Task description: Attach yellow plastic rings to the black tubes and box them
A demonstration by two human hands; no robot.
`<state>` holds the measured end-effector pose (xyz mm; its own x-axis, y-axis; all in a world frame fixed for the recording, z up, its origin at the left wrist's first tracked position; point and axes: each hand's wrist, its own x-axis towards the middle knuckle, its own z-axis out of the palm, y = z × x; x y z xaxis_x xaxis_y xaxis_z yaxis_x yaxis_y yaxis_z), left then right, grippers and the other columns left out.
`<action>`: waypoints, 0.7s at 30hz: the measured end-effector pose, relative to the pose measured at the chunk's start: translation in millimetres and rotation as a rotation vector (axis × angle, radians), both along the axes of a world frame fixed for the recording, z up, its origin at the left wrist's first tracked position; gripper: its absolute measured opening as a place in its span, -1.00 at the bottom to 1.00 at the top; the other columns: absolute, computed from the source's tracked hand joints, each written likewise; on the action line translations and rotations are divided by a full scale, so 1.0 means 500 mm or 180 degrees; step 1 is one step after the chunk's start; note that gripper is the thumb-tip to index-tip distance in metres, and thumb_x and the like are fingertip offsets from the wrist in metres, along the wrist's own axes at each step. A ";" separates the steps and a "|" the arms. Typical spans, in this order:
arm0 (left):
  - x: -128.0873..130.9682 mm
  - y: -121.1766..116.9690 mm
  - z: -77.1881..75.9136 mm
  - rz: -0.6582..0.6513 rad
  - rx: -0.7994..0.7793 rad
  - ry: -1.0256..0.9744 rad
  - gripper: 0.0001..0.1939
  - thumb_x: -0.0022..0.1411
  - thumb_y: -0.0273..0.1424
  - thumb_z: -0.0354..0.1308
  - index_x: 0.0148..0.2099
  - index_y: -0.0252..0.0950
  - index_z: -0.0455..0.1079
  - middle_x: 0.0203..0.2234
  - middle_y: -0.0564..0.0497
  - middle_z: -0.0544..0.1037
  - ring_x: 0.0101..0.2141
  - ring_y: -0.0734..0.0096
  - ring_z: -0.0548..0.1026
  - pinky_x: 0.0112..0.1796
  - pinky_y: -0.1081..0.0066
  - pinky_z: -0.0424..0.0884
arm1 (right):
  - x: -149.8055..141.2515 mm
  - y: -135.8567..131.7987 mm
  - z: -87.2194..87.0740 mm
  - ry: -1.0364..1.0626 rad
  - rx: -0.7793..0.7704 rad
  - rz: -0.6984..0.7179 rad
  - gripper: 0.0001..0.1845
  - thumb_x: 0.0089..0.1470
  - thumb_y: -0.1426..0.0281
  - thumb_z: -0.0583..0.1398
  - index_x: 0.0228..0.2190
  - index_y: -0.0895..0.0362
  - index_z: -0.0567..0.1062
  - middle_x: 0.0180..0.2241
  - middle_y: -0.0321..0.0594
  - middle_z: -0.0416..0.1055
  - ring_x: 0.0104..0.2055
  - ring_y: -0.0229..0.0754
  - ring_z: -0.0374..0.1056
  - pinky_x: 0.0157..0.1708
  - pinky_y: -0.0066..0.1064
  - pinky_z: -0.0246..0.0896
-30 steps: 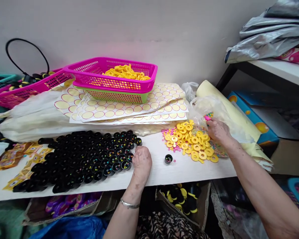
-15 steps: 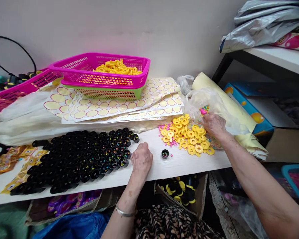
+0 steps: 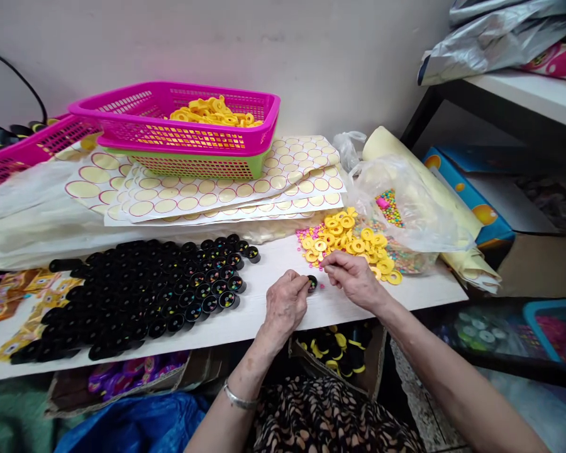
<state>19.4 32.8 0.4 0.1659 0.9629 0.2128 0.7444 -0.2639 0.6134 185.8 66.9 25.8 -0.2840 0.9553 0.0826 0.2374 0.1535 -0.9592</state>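
Small round black plastic cup (image 3: 313, 284) gripped by the left hand (image 3: 285, 303) at the white surface (image 3: 258, 308).
The right hand (image 3: 356, 281) is just beside it, fingertips drawn together; whether they hold anything cannot be told. Yellow ring-shaped plastic pieces (image 3: 351, 244) lie behind the right hand; massed black cylindrical cups (image 3: 141, 302) stand left.

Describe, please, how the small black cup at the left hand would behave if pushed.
The small black cup is probably light, being tiny beside the left hand. Its round rim looks stiff, so it should slide rather than crumple. Its open top suggests a tip could spill anything inside.
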 end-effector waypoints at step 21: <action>-0.014 0.009 -0.039 -0.0088 -0.0869 -0.1992 -0.43 -0.17 -0.64 0.09 -0.02 -0.32 0.27 -0.23 0.01 0.35 -0.60 0.70 0.22 -0.59 0.58 0.21 | -0.052 -0.025 -0.037 -0.2131 0.1153 0.0531 -0.81 0.07 0.56 0.02 -0.32 0.15 0.40 -0.37 -0.20 0.28 -0.32 -0.22 0.23 -0.32 -0.44 0.15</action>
<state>12.5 37.4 -19.1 0.1160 0.9929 0.0267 0.2233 -0.0522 0.9734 159.7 54.4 7.4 -0.5210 0.8418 0.1415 0.6946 0.5144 -0.5030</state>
